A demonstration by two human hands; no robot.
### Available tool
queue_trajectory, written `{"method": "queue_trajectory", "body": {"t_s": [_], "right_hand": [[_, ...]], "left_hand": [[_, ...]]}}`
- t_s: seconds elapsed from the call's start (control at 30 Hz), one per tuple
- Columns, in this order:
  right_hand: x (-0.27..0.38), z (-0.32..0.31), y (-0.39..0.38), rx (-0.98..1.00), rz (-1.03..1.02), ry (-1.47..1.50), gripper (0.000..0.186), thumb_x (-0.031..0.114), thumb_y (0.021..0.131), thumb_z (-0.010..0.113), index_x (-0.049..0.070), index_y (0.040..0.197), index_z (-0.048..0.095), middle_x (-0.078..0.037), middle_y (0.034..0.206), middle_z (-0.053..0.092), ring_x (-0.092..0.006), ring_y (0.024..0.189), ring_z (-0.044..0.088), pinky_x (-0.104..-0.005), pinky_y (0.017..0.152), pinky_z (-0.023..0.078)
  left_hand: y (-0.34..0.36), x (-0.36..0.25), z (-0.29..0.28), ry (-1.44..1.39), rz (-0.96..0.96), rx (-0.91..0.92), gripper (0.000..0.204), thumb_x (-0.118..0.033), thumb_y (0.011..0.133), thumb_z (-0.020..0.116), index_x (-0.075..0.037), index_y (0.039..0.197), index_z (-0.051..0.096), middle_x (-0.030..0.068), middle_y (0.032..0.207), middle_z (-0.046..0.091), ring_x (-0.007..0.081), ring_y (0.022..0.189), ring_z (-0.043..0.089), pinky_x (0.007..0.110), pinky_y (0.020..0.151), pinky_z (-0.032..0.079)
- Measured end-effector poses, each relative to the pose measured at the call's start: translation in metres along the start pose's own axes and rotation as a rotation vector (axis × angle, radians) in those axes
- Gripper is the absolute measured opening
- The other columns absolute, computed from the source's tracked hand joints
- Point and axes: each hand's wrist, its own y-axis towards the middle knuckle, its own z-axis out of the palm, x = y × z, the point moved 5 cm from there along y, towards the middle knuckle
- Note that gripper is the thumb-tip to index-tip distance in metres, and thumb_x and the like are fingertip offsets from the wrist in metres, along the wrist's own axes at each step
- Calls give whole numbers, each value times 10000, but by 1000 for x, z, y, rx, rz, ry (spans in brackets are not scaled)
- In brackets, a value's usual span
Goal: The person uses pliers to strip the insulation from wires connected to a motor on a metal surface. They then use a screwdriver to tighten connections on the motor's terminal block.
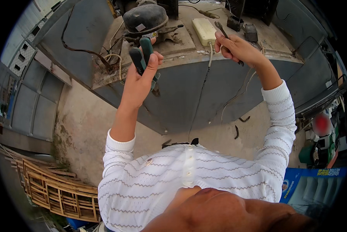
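Note:
My left hand (139,83) is closed around pliers (146,48) with green-and-black handles. The handles point up and apart, and the metal end is mostly hidden below my fingers. Closed on an open-ended wrench (220,28), my right hand (237,49) is raised at the right, with the forked jaw sticking up past the fingers. Beyond my left hand sits a black domed compressor (144,18) on a dirty metal base. A cream-coloured power strip or box (204,31) lies just left of my right hand, and its cable (210,62) hangs over the front edge.
The compressor stands on a worn platform with a grey metal front panel (173,96). Brown and white cables (75,48) run along its left side. Small black parts (250,33) lie at the right. Wooden frames (57,185) rest on the ground at lower left.

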Motion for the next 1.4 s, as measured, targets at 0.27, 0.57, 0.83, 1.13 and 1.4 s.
{"method": "queue_trajectory", "body": {"t_s": [0.27,0.57,0.83,1.13,1.4], "right_hand": [[-51,84,-37,113,118,258,523,532,1045,406,80,989,664,74,723,465,-23,561,312,-210,481,234],[-88,144,-90,-45,35,890,472,435,1074,404,29,1039,642,62,713,475,-6,526,301,-190,453,236],[-123,178,-134,-199,154,1001,441,411,1077,409,35,1006,628,64,698,448,-7,520,287,-183,447,256],[-168,193,-175,-400,312,1112,424,428,1067,436,47,998,609,66,718,438,-2,525,289,-178,447,241],[-172,195,-174,-432,314,1073,420,419,1069,434,41,1004,605,65,722,437,-2,527,290,-179,448,243]], "left_hand": [[44,-12,19,111,-26,259,430,-409,1030,516,-100,1322,580,12,1074,674,95,1011,597,254,747,461],[167,-35,17,-339,-228,80,208,-251,961,630,-52,1016,659,58,865,688,166,807,670,310,685,550],[282,13,12,-288,-111,28,103,-5,834,630,-10,937,625,94,800,642,213,731,662,299,577,546],[319,65,26,-92,-314,217,108,44,773,587,-30,851,580,87,708,568,231,606,601,424,588,585],[325,86,25,-53,-474,328,338,62,781,572,-101,1076,576,92,826,575,231,667,607,476,676,612]]}}
